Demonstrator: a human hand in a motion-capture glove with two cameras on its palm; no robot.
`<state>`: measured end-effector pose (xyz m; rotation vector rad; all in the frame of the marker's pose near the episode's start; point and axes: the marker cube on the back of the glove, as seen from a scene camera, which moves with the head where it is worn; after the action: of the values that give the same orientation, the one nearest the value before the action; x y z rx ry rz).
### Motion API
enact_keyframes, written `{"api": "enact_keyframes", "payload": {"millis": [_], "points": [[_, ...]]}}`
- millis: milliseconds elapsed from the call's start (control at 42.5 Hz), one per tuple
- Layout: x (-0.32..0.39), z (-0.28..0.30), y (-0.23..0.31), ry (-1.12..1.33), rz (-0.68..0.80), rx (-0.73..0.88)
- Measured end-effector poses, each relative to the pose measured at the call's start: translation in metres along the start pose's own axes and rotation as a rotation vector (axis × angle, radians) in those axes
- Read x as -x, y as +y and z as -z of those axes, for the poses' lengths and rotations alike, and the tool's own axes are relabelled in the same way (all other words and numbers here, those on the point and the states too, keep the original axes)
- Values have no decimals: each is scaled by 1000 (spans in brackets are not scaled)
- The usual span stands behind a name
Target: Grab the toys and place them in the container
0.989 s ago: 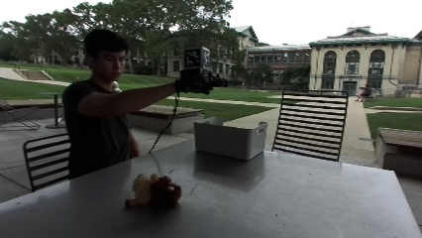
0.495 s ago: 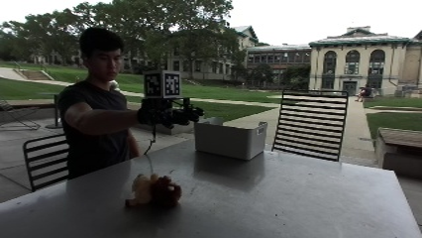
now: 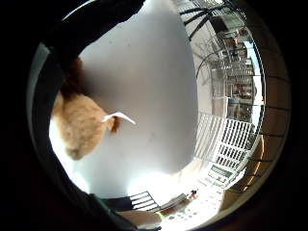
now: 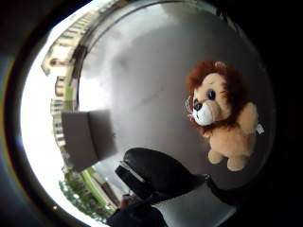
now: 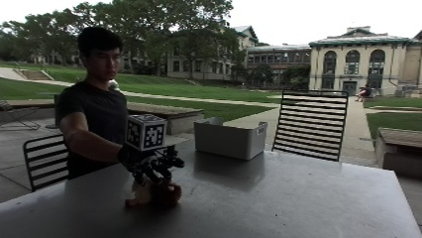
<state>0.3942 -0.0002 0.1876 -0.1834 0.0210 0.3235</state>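
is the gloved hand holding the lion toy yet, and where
Nothing is held: the gloved right hand hovers just above the lion toy, which lies on the table.

In the outside view the gloved right hand (image 5: 150,166) hangs just over the lion toy (image 5: 155,193) and covers its upper part; whether the fingers touch the toy cannot be told. The toy's face is too dark and small there to make out. In the little-finger palm view the toy (image 3: 79,122) is cut off by the dark glove edge, its head mostly hidden. The inside of the container (image 5: 229,139), beyond the toy on the counter (image 5: 277,198), is out of sight behind its wall
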Motion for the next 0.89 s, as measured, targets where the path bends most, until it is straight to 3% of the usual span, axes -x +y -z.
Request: {"api": "enact_keyframes", "payload": {"millis": [377, 565, 895], "points": [[-18, -69, 6, -51, -70, 115], [-20, -70, 7, -100, -82, 123], [-5, -51, 10, 17, -90, 88]]}}
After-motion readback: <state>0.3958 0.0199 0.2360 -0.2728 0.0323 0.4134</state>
